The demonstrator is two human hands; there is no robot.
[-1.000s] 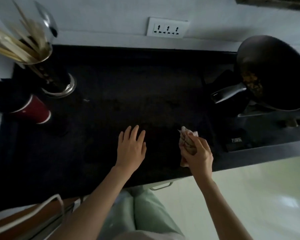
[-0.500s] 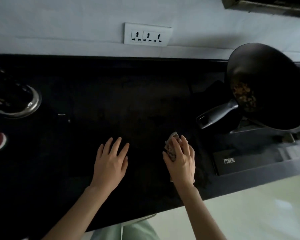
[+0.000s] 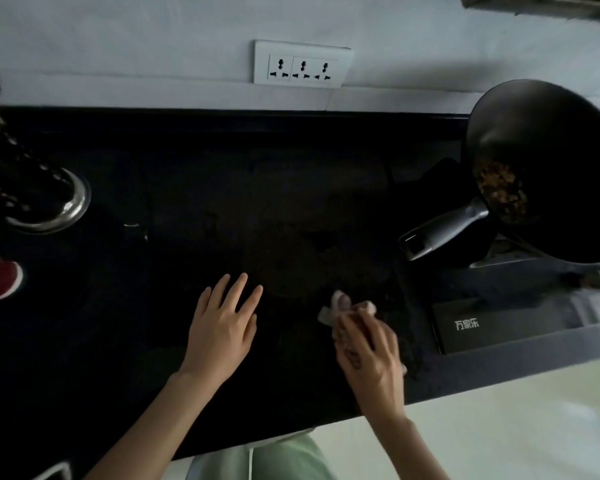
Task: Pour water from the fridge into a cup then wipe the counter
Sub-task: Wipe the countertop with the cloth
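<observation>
Right hand (image 3: 369,355) presses crumpled cloth (image 3: 340,306) on glossy counter (image 3: 194,188).

wok (image 3: 551,168) with food, right | wall socket (image 3: 302,65) | steel holder (image 3: 45,202), left

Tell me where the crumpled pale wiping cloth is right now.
In the head view, the crumpled pale cloth lies on the black counter right of centre, under the right hand, between the flat left hand and the black wok's handle.
</observation>
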